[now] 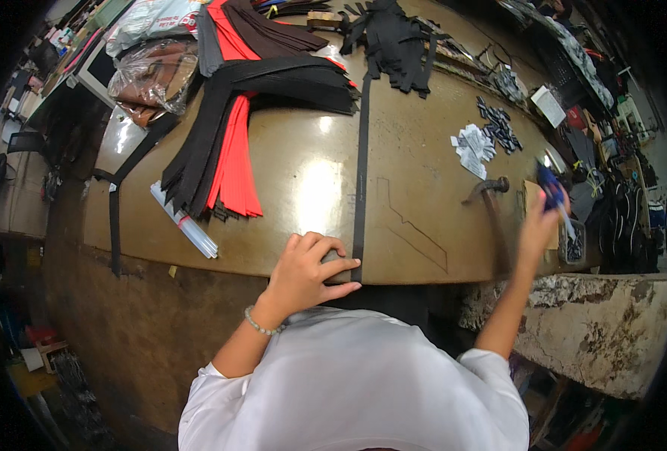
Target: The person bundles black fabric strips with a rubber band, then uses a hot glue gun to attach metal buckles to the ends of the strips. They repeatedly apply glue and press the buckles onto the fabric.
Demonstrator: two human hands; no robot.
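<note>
The left hand (307, 272) is pressed flat on the long black strap (360, 177) at lower centre. The right hand (542, 218), at right, is closed around a blue tool (551, 189); the strap should be kept taut and straight

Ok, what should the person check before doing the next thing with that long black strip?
1. Left hand pressing the near end of the long black strip: ok.
2. Strip lying straight on the table: ok.
3. Right hand gripping the blue tool: ok, though blurred.
4. Tool tip ready: cannot tell.
5. Hammer off the strip: ok.
6. Red and black stack off the strip: ok.
</note>
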